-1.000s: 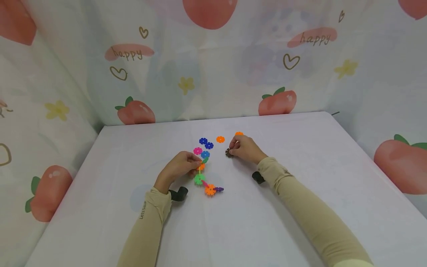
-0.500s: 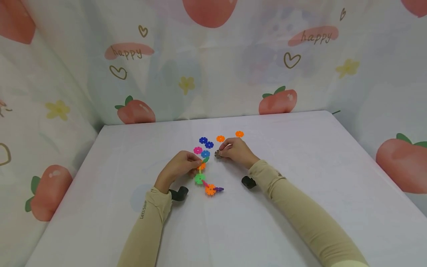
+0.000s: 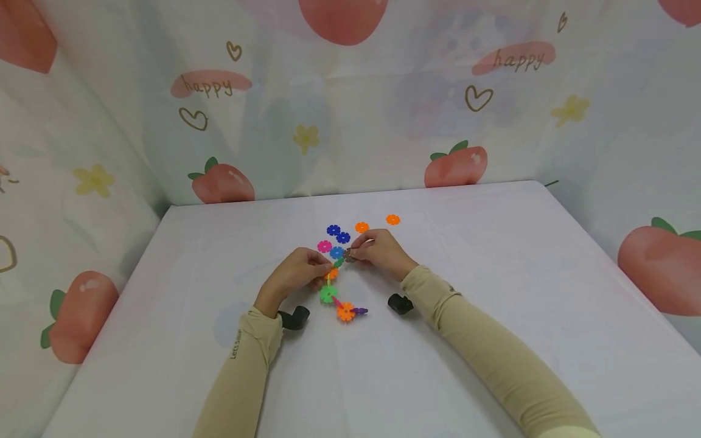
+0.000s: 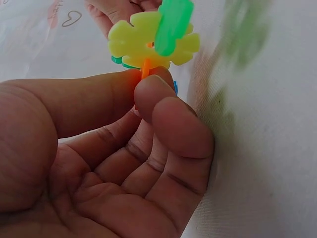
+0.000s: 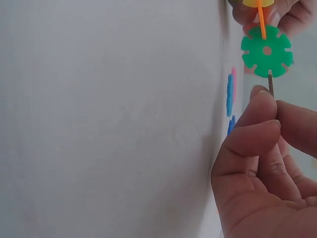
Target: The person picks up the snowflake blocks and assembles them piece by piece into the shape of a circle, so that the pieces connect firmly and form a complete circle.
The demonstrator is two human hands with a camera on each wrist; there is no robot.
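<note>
My left hand (image 3: 298, 267) pinches an orange notched disc (image 4: 145, 68) between thumb and index finger. That disc belongs to a chain of interlocking snowflake discs: a yellow one (image 4: 133, 39), a light green one (image 3: 328, 294), a pink one seen edge-on, another orange one (image 3: 345, 312) and a purple one (image 3: 359, 311) at its end. A dark green disc (image 5: 267, 51) stands at the chain's far end. My right hand (image 3: 380, 249) pinches a brown disc (image 5: 271, 84) by its edge, and the brown rim is right at a notch of the dark green disc.
Loose discs lie flat beyond the hands: a pink one (image 3: 325, 246), a light blue one (image 3: 336, 252), two dark blue ones (image 3: 342, 238) and two orange ones (image 3: 392, 219). A printed curtain hangs behind the white table (image 3: 465, 231).
My right hand has moved left with the brown disc, from near the orange discs up to the dark green disc. The left hand and the chain have stayed almost still.
</note>
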